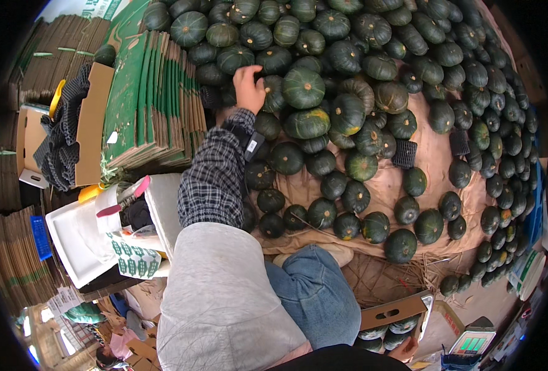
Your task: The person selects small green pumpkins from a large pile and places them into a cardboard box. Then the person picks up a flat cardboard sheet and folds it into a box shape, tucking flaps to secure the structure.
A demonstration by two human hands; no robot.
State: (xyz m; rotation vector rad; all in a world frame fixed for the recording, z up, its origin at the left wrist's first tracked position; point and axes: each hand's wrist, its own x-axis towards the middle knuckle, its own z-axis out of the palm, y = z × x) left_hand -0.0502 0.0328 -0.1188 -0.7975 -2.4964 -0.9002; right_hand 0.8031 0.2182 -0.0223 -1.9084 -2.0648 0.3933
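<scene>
A big heap of dark green squashes (pixel 348 93) lies on a tan cloth (pixel 431 167) on the ground. My left hand (pixel 249 86), on a checked sleeve with a black wrist device (pixel 249 139), reaches up into the heap. Its fingers curl over one green squash (pixel 272 93) at the heap's left side. Only part of my right hand (pixel 404 350) shows at the bottom edge. It is right beside a cardboard box (pixel 392 310) that holds a few squashes, and its grip is hidden.
Flattened green-and-brown cartons (pixel 150 99) are stacked left of the heap. A box of black foam net sleeves (pixel 63 136) and a white foam tray (pixel 76 241) sit further left. A scale with a green display (pixel 473 342) stands at bottom right. One black net sleeve (pixel 404 153) lies among the squashes.
</scene>
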